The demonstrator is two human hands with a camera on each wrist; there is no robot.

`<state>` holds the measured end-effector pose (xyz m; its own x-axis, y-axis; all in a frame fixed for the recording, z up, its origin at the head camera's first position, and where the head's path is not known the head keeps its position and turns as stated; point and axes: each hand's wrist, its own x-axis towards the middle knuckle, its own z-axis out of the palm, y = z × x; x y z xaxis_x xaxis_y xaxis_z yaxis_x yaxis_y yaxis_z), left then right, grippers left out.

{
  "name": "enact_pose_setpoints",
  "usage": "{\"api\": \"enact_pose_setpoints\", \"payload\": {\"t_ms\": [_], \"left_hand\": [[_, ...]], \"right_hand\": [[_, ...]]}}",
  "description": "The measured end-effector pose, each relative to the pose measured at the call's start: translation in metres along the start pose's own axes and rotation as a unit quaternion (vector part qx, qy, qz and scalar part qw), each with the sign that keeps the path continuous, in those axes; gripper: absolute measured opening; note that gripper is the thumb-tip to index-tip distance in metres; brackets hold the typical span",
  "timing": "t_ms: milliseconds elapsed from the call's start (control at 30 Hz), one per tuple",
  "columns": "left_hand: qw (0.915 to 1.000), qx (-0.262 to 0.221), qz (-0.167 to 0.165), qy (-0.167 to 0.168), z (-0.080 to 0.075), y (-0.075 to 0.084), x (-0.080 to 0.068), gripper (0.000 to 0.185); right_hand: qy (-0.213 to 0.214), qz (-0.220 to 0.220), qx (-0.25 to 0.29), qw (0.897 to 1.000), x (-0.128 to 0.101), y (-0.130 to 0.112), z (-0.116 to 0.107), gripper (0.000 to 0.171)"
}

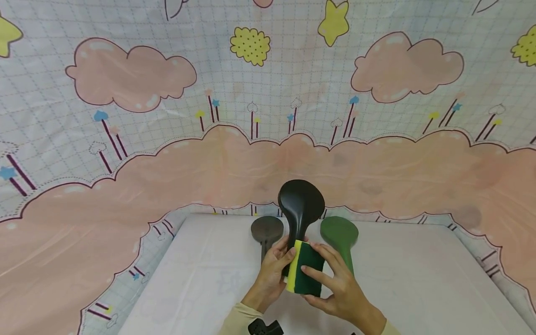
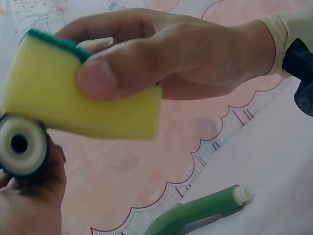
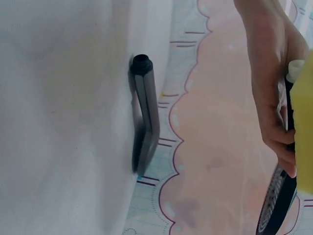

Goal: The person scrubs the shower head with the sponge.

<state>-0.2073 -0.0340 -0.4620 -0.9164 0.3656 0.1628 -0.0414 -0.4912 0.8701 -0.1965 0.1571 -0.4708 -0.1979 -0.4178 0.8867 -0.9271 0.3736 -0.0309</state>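
Upright in front of me is a black shower head (image 1: 301, 204), its handle gripped by my left hand (image 1: 270, 274). My right hand (image 1: 341, 288) pinches a sponge (image 1: 307, 274) with a yellow side and a dark green scouring side. In the left wrist view the sponge's yellow face (image 2: 58, 93) touches the black handle near its pale, hollow end (image 2: 29, 142). The right wrist view has my left hand (image 3: 274, 93) on the handle, beside the sponge (image 3: 305, 132) at the frame's edge; my right hand is out of that view.
A grey shower head (image 1: 267, 229) lies on the white table (image 1: 188, 288) behind my left hand. Behind my right hand lies a green shower head (image 1: 340, 232). A patterned cloth (image 1: 251, 172) with clouds and stars stretches beyond the table.
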Motion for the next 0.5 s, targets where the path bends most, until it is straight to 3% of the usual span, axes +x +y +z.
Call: {"api": "enact_pose_setpoints", "payload": {"t_ms": [233, 500], "left_hand": [[0.9991, -0.008, -0.028, -0.03, -0.008, -0.002, -0.001, 0.053], [0.9979, 0.007, -0.064, -0.011, -0.006, 0.001, -0.002, 0.053]], "right_hand": [[-0.012, 0.008, -0.017, 1.0, 0.0, 0.007, -0.006, 0.045], [-0.017, 0.028, -0.04, 0.999, 0.007, 0.017, -0.018, 0.046]]}}
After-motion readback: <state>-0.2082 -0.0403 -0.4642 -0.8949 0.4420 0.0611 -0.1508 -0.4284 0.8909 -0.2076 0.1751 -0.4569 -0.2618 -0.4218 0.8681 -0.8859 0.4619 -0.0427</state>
